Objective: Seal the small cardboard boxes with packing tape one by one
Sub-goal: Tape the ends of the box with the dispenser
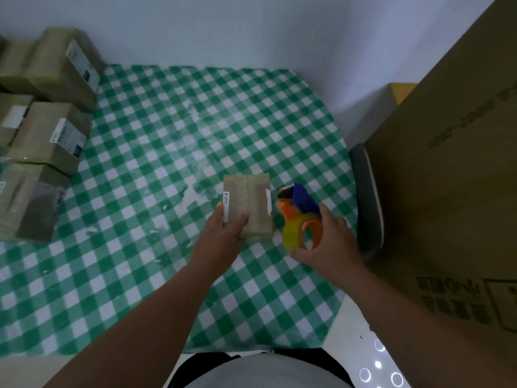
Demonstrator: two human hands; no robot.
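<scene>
The right hand (pixel 333 242) is curled round the tape dispenser (pixel 303 217), held just right of the small box (pixel 247 205). The box's near left corner is gripped by the left hand (pixel 223 233) on the checked surface (pixel 156 152). Its long axis runs away from the person, so the dispenser would likely be drawn along it.

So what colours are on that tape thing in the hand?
The tape dispenser is orange with a blue top, holding a yellowish roll; the head view shows it.

A small box (pixel 247 204) lies on the bench (pixel 156 152); tape dispenser (pixel 300 214) just right; stacked boxes (pixel 42 121) far left.
</scene>
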